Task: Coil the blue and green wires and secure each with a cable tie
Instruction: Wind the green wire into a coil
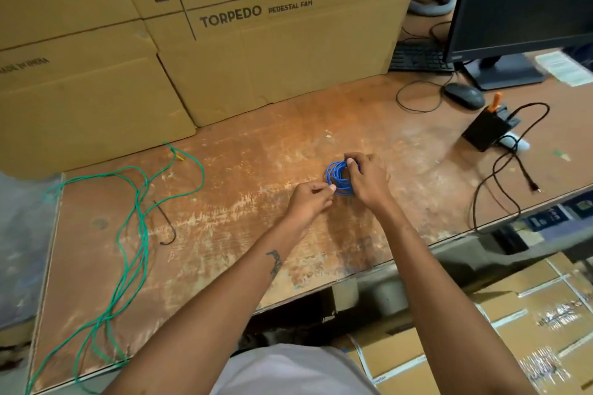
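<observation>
The blue wire (337, 176) is wound into a small coil at the middle of the worn wooden table (244, 170). My right hand (368, 179) grips the coil from the right, fingers pinched over its top. My left hand (313, 199) pinches at the coil's lower left edge; whatever is between its fingertips is too small to make out. The green wire (138, 202) lies loose and uncoiled across the table's left side, trailing off the front edge. A thin black cable tie (167, 225) lies bent beside the green wire.
Large cardboard boxes (256, 42) stand along the back of the table. At the right are a monitor (519, 0), a keyboard (417, 58), a mouse (464, 95), a black box (487, 130) and black cords (500, 183). More cartons (513, 330) lie below the table edge.
</observation>
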Demonstrator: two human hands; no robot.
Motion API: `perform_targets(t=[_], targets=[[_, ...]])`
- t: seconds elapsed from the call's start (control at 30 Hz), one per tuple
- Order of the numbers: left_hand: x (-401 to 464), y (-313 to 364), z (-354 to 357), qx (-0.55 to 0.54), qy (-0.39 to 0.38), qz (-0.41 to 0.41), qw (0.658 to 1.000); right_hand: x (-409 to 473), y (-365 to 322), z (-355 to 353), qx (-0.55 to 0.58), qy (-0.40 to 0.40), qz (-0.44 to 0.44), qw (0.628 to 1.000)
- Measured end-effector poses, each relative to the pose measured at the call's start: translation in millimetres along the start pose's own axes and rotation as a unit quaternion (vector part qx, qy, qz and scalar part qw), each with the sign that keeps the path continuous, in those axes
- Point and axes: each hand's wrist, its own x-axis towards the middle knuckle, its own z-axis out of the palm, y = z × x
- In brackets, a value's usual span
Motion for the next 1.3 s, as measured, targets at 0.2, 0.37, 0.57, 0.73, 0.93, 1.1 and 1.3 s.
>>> perform_targets(t=[0.2, 0.37, 0.57, 0.73, 0.93, 1.1, 1.3], targets=[[-8, 0, 0, 0.023, -0.018, 0.011, 1.0, 8, 25, 11, 0.073, 0.021, -0.015, 0.997], [-19, -3, -2, 0.029, -0.023, 0.018, 0.999, -24, 4, -9, 0.162, 0.022, 0.003, 0.987], [-51, -4, -44, 0.115, -0.047, 0.059, 0.991, -61, -10, -21, 0.265, 0.113, 0.064, 0.956], [-87, -6, -106, 0.129, 0.0, 0.109, 0.986, -126, -48, 5, 0.258, 0.233, 0.006, 0.938], [-134, -21, -174, 0.107, 0.089, 0.15, 0.979, -185, -118, 41, 0.221, 0.135, -0.213, 0.942], [-162, -28, -229, 0.075, 0.174, 0.183, 0.965, -201, -174, 87, 0.203, -0.073, -0.23, 0.949], [-171, -27, -295, 0.145, 0.307, 0.172, 0.925, -184, -221, 163, 0.114, -0.232, -0.175, 0.95]])
